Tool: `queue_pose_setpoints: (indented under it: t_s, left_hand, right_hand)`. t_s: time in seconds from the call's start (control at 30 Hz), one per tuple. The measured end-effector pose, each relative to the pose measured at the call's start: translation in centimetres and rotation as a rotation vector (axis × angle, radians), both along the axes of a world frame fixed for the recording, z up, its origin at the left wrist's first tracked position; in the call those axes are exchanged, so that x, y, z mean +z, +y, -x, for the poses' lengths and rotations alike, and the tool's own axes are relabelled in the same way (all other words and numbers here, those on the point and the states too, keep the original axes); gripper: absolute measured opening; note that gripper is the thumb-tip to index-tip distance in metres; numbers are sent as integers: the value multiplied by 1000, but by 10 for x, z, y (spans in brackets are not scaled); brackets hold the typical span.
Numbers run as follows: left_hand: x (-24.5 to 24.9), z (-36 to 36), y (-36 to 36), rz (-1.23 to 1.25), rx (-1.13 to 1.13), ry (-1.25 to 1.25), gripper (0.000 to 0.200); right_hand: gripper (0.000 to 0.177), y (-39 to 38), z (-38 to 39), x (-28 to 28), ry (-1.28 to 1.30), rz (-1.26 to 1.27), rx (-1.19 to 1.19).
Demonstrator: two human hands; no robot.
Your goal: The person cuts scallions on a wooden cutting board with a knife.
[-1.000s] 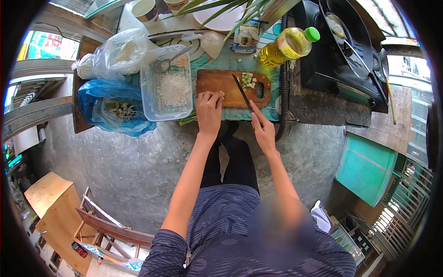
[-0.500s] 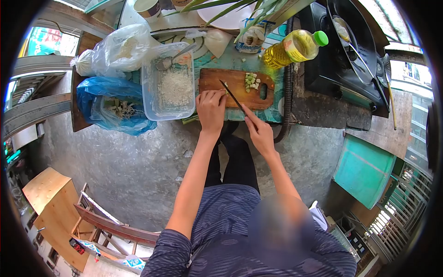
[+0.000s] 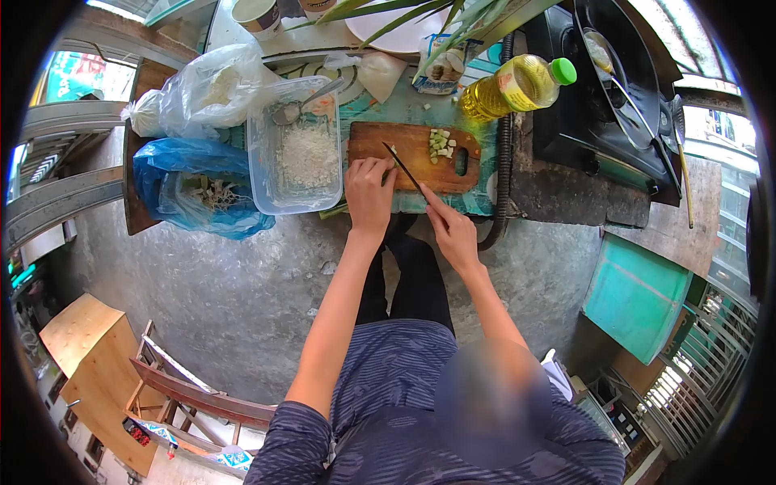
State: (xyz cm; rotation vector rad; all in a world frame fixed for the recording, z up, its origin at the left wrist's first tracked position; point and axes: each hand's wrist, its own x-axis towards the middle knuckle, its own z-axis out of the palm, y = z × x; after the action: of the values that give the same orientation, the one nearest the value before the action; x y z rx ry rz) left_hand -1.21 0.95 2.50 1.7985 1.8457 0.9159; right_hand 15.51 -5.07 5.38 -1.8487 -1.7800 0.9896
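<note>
Gripping the knife (image 3: 405, 170), the right hand (image 3: 454, 234) angles it beside the left hand (image 3: 369, 194), its fingers bunched, perhaps steadying something hidden on the board (image 3: 412, 144).

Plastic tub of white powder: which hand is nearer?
Left. The left hand is just right of the plastic tub, at the cutting board; the right hand, gripping the knife, is farther right.

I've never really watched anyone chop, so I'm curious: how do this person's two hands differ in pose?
The right hand grips the knife, while the left hand holds no tool. The left hand has its fingers bent down at the cutting board, whereas the right hand is mostly beyond the board's near edge. Both are bare.
</note>
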Motion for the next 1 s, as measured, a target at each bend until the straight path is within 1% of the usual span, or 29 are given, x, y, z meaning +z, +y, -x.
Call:
queue_pose_setpoints:
  t_s: [0.1, 0.4, 0.5, 0.6, 0.7, 0.8, 1.0]
  left_hand:
    - [0, 0, 0, 0, 1, 1, 14]
    - [1, 1, 1, 17, -29, -12, 13]
    - [1, 1, 3, 20, -32, -21, 13]
    - [1, 3, 2, 28, -29, -26, 13]
    - [0, 2, 1, 29, -19, -32, 13]
    - [0, 1, 1, 21, -17, -38, 12]
    - [0, 2, 0, 16, -28, -22, 13]
  right_hand:
    - [44, 1, 3, 1, -8, 40, 4]
    - [48, 7, 5, -13, -69, 25, 62]
    - [49, 2, 10, -19, -59, -82, 38]
    - [48, -5, 15, -19, -151, -42, 40]
    - [51, -8, 18, -22, -220, -224, 38]
    - [51, -9, 19, -21, -346, -261, 50]
    - [51, -8, 18, -24, -356, -303, 46]
